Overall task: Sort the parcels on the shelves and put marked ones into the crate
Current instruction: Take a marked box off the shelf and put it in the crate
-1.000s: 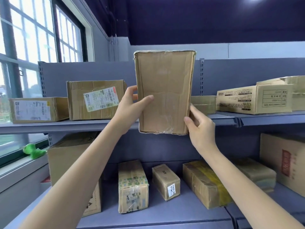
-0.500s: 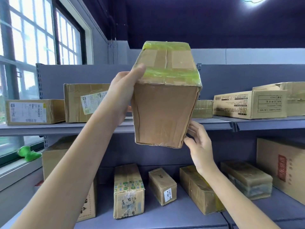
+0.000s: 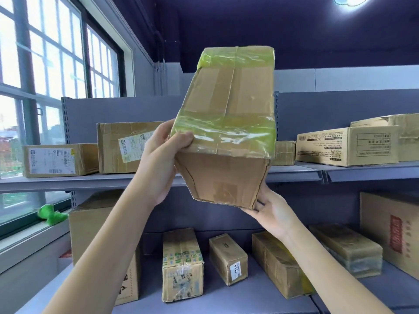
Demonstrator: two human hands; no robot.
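Parcel (image 3: 229,123), green-taped, no label showing, held by both hands.

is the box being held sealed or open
Sealed: the held box has its flaps shut, with clear tape along the seam and green tape across both ends.

upper shelf (image 3: 294,172) crowded, gap behind parcel (image 3: 229,123)

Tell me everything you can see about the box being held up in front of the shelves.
The held box is a long brown cardboard parcel, creased and worn, with clear tape along its centre seam and yellow-green tape banding both ends. It is tilted, its far end raised, its plain near end facing down toward the camera. No shipping label shows on the visible faces. The left hand grips its near left edge, thumb on the green tape; the right hand supports the lower right corner from beneath. It touches no shelf.
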